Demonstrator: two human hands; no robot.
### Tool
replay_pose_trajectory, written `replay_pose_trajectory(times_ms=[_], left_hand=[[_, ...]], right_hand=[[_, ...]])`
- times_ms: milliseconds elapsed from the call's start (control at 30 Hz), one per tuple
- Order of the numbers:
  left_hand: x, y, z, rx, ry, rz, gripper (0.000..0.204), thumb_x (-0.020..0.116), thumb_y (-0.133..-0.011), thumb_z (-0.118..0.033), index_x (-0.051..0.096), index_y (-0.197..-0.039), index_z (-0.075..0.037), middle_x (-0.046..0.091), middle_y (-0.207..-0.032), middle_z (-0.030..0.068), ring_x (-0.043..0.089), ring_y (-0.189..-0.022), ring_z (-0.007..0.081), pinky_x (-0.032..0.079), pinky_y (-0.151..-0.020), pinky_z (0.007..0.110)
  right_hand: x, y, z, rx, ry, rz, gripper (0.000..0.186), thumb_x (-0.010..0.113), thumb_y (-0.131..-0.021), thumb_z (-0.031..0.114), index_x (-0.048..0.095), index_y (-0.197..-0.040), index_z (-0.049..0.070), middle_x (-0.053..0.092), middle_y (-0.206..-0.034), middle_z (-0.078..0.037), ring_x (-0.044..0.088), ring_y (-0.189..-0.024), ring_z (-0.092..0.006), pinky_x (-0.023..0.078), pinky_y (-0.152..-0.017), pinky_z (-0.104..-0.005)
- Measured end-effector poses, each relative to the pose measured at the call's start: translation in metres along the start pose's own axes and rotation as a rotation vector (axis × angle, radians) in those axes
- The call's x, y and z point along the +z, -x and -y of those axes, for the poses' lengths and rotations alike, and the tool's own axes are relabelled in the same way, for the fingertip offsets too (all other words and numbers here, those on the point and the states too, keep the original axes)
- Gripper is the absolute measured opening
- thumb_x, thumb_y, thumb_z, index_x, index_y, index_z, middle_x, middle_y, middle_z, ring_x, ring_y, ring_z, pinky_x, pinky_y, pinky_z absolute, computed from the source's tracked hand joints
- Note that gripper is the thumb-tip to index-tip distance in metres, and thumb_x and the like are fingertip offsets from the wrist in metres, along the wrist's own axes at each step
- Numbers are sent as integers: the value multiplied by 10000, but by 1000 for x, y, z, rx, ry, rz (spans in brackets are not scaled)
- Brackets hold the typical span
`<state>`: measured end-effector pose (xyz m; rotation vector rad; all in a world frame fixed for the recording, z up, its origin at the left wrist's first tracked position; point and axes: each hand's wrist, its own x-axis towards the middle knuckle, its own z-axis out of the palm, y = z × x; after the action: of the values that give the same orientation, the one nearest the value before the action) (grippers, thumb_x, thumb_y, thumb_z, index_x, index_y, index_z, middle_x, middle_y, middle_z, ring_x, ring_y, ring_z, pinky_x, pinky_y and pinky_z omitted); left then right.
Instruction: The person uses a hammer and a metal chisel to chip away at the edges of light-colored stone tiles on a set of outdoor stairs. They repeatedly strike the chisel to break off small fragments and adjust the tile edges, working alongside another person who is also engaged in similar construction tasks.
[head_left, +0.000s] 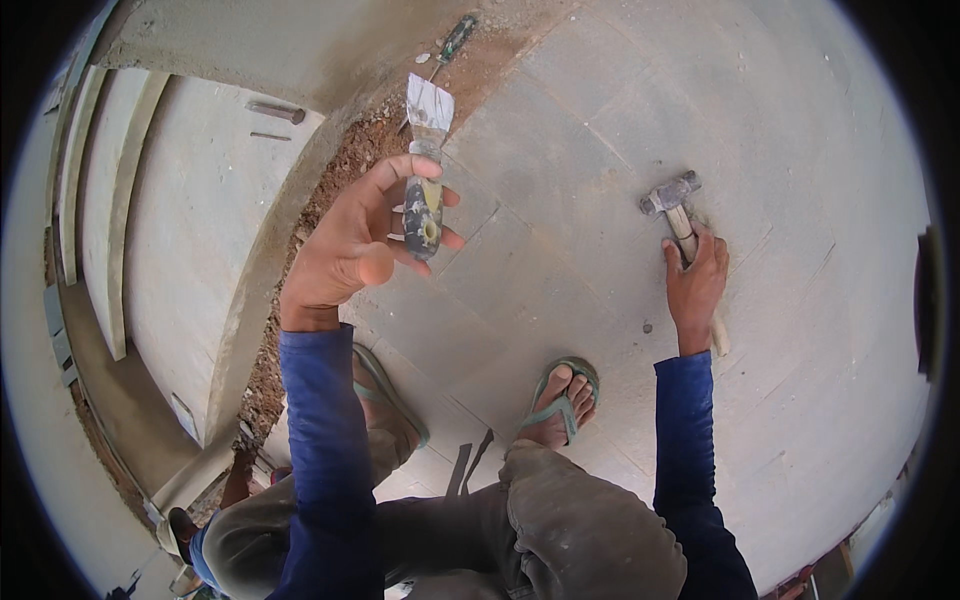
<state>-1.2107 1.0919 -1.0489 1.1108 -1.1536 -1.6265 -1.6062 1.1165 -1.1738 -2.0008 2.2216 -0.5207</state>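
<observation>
My left hand (350, 235) is raised over the floor and holds a putty knife (424, 205) between the fingers, its pale, smeared blade pointing away from me. The dark handle is spotted with dried yellowish and white paint or plaster, and the thumb stands off it. Down on the floor to the right, my right hand (695, 290) is closed around the wooden handle of a hammer (682, 222). The hammer's worn metal head points away from me, and the handle's end shows below my wrist.
Dusty grey tiles (560, 250) cover the floor. A strip of broken reddish rubble (330, 195) runs along a raised concrete edge on the left. A screwdriver (457, 38) with a green-black handle lies at the far end. My sandalled feet (562, 400) stand nearby; another person (180, 530) is at lower left.
</observation>
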Motion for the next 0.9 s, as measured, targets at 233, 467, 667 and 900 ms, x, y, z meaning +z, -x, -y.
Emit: replay_pose_trajectory(times_ms=[233,467,667,900], left_hand=[[-20,-35,-29,-148,-982,170,389,544,-1006,-111,460,-1386,-115,655,-1119,125,709,-876,182,540,-792,350],[-41,-45,-66,-57,-1462,439,647,468,-938,17,160,-1486,-134,612,-1049,251,674,-960,393,499,-895,467],[-80,-77,-13,202,-1552,652,296,528,-981,-121,493,-1270,-73,638,-1008,222,636,-984,445,491,-863,529],[-62,-126,29,326,-1628,845,225,505,-1034,-265,584,-1198,-133,650,-1030,138,628,-993,367,484,-858,493]], right_hand=[[10,-4,4,130,28,9,388,755,-863,265,609,-1191,120,599,-1103,-131,578,-1026,-350,471,-838,-472],[4,2,14,145,13,-43,340,659,-951,309,604,-1191,74,660,-1021,-148,648,-947,-351,496,-784,-495],[-36,11,73,377,-207,-26,415,551,-1031,372,590,-1188,-10,692,-891,-215,683,-794,-376,502,-685,-473],[-72,40,143,465,-405,-231,482,541,-1042,437,621,-1107,-33,573,-718,-67,526,-619,-157,433,-572,-337]])
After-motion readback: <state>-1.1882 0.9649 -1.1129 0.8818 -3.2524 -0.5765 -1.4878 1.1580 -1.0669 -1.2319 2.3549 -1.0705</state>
